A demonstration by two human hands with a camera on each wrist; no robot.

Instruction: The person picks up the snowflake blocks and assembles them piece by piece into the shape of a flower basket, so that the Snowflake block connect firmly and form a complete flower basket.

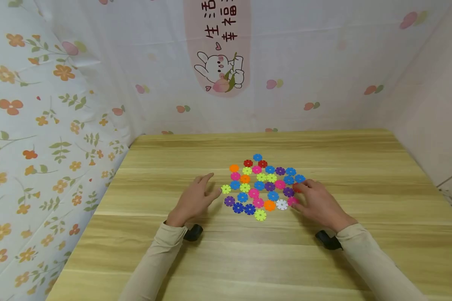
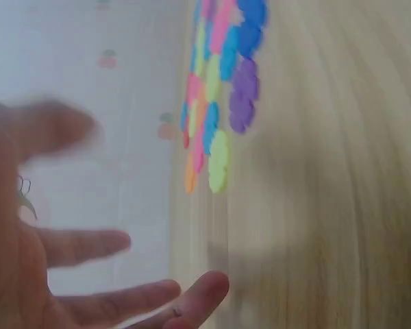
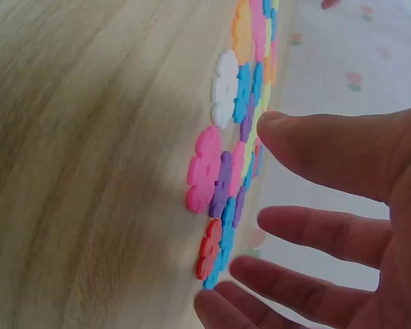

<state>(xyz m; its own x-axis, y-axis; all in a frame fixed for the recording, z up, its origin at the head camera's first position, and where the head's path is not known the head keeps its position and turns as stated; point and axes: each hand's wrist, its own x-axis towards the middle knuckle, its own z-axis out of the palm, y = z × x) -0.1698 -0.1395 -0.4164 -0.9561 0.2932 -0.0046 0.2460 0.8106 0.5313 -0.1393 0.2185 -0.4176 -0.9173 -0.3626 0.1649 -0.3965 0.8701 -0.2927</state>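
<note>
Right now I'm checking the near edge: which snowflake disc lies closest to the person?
The yellow-green snowflake disc, jutting past the neighbouring dark blue disc and orange disc; all others lie farther off.

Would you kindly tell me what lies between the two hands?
Colourful flower-shaped discs on the table lie between the left hand and the right hand, as the head view shows.

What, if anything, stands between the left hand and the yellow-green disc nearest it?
Nothing visible does: no other disc lies between the left hand and that yellow-green disc in the head view.
</note>
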